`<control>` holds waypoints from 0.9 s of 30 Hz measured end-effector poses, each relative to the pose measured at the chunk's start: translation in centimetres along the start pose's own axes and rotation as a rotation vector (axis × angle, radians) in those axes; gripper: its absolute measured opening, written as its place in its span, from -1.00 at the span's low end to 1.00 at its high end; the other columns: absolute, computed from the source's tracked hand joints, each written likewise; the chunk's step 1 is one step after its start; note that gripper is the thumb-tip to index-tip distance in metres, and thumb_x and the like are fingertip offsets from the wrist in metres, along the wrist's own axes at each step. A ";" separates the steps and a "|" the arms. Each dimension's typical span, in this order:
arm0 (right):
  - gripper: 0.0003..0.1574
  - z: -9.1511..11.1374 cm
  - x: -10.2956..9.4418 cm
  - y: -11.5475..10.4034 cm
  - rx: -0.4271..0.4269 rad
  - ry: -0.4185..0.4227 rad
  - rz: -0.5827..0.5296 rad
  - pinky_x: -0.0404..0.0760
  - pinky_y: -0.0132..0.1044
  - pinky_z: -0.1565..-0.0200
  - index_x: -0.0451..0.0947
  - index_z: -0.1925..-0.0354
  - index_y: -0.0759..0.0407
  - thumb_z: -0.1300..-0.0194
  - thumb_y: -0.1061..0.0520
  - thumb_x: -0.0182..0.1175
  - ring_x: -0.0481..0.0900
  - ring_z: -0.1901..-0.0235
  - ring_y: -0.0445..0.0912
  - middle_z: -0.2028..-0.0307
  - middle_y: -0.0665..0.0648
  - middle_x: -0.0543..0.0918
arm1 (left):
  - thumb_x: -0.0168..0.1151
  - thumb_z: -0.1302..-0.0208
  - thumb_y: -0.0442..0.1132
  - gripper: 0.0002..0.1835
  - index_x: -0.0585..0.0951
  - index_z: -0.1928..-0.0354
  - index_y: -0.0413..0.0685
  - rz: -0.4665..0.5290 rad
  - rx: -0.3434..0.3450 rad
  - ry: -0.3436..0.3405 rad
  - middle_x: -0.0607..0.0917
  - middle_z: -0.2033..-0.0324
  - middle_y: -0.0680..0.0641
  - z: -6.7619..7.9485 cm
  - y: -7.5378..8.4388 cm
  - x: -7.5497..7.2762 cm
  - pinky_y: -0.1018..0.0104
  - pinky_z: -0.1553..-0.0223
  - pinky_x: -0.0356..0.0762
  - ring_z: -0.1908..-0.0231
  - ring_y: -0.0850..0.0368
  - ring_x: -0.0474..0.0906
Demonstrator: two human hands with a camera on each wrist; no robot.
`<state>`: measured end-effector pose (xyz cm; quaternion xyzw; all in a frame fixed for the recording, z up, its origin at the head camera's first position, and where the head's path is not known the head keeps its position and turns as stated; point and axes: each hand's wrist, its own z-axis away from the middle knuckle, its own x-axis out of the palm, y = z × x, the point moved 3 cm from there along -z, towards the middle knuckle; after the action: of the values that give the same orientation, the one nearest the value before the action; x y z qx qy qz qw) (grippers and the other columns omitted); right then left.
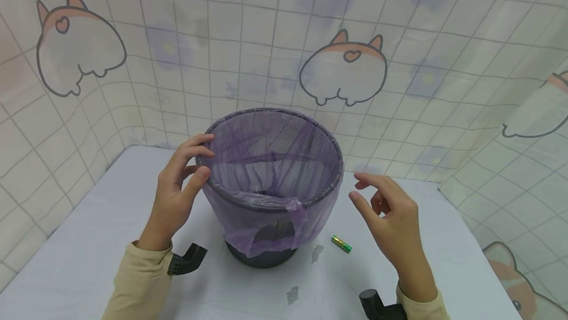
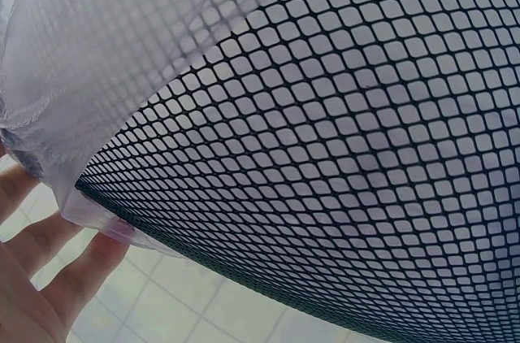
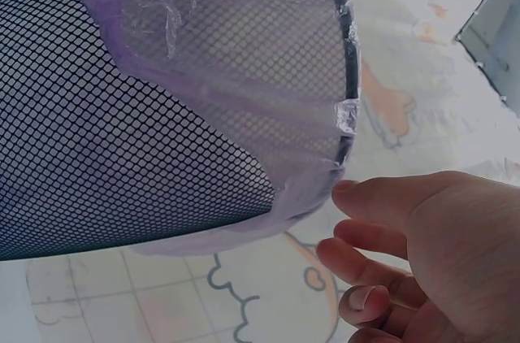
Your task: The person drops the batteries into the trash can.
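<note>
A dark mesh waste bin (image 1: 262,259) stands upright on the table, with a thin purple bin liner (image 1: 241,229) spread inside it and folded over the rim. My left hand (image 1: 175,192) touches the bin's left rim, its thumb and fingers spread along the lined edge. In the left wrist view, the fingers (image 2: 77,274) lie by the liner's edge. My right hand (image 1: 392,214) hovers off the bin's right side, loosely curled and holding nothing. The right wrist view shows its thumb close to the lined rim (image 3: 351,75); contact is unclear there.
A green and gold battery (image 1: 341,244) lies on the white tabletop (image 1: 239,295), right of the bin's base. Two grey patches (image 1: 292,295) mark the cloth in front. A tiled-pattern curtain (image 1: 257,39) with cartoon animals hangs behind and along both sides.
</note>
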<state>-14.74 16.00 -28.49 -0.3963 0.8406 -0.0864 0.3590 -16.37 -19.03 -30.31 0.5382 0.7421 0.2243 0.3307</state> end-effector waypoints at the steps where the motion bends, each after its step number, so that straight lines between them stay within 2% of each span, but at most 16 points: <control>1: -0.54 0.1 0.0 0.1 0.001 -0.001 -0.002 0.21 -0.48 0.52 0.63 0.01 0.12 -0.08 0.32 0.37 0.24 0.59 -0.27 0.29 0.05 0.67 | 0.04 -0.32 -0.33 -0.72 0.51 -0.04 -0.23 0.000 -0.001 0.000 0.45 -0.31 0.01 0.0 0.0 0.0 0.39 -0.05 0.42 -0.35 0.07 0.30; 16: -0.56 1.0 0.3 0.9 0.011 -0.027 0.021 0.20 -0.49 0.53 0.63 0.04 0.14 -0.06 0.31 0.38 0.22 0.60 -0.30 0.30 0.02 0.67 | 0.04 -0.32 -0.33 -0.72 0.50 -0.04 -0.25 0.010 0.013 0.005 0.45 -0.31 -0.05 0.0 -0.1 -0.1 0.40 -0.04 0.42 -0.35 0.05 0.29; 27: -0.57 1.7 0.2 1.3 0.028 -0.037 0.022 0.19 -0.48 0.53 0.64 0.06 0.13 -0.04 0.32 0.39 0.24 0.61 -0.27 0.33 0.01 0.66 | 0.04 -0.32 -0.33 -0.72 0.50 -0.04 -0.24 0.002 0.006 -0.004 0.44 -0.32 -0.02 -0.1 0.1 0.0 0.40 -0.05 0.43 -0.36 0.07 0.29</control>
<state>-14.45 16.99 -30.37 -0.3836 0.8368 -0.0867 0.3810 -16.37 -19.02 -30.23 0.5404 0.7415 0.2212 0.3304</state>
